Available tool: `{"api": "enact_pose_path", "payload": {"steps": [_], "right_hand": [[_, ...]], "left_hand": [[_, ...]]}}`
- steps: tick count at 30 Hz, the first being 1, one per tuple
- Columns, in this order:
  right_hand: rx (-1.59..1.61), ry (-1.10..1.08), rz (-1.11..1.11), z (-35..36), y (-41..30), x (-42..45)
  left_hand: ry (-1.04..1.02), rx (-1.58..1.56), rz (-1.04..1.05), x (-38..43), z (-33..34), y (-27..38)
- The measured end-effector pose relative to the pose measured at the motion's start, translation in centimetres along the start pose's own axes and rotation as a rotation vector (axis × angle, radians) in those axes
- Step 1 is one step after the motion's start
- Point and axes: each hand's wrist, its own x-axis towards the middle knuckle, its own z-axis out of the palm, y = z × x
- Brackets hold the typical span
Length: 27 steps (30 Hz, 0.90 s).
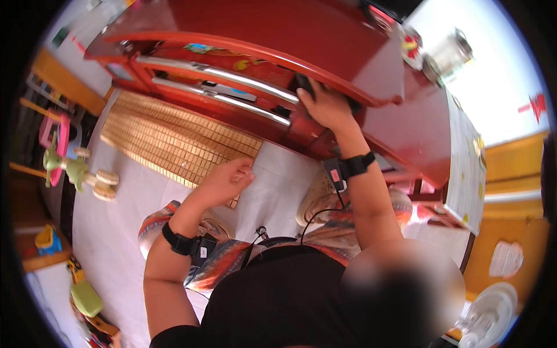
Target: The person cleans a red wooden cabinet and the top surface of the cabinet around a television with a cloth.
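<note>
My right hand [328,106] reaches beneath the overhanging top of a red wooden cabinet [278,39]. Between its thumb and fingers is a black object [305,85], whose exact kind I cannot make out; the fingertips are partly hidden. My left hand [226,180] hovers over the floor in front of the cabinet, fingers loosely curled and nothing visible in them. Silvery trim [243,78] edges the cabinet's openings. Inside one lies a yellow item [242,65], and a white-and-blue box [235,91] rests in the opening below.
A slatted bamboo mat [174,137] lies along the cabinet's foot. A green toy tricycle [78,169] stands at left. Glass jars [452,54] sit at upper right, with a white-topped surface [465,161] nearby. A white fan [489,313] is at lower right.
</note>
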Motion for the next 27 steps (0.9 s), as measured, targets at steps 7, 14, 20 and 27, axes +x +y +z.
{"api": "enact_pose_path", "payload": {"steps": [7, 14, 20, 27], "right_hand": [[-0.076, 0.323, -0.229, -0.2, 4.2, -9.7], [-0.575, 0.385, 0.019, -3.8, 24.8, -17.5], [-0.449, 0.288, 0.576, -5.5, 25.4, -17.6], [-0.287, 0.272, 0.270, -3.9, 15.2, -13.2]], "left_hand": [[0.028, -0.004, -0.002, -0.3, 0.8, 3.8], [0.183, 0.042, 0.080, -3.6, -0.3, 6.7], [0.161, 0.137, 0.066, -9.7, -1.2, 12.4], [0.173, 0.398, 0.204, -8.5, -3.0, 20.1]]}}
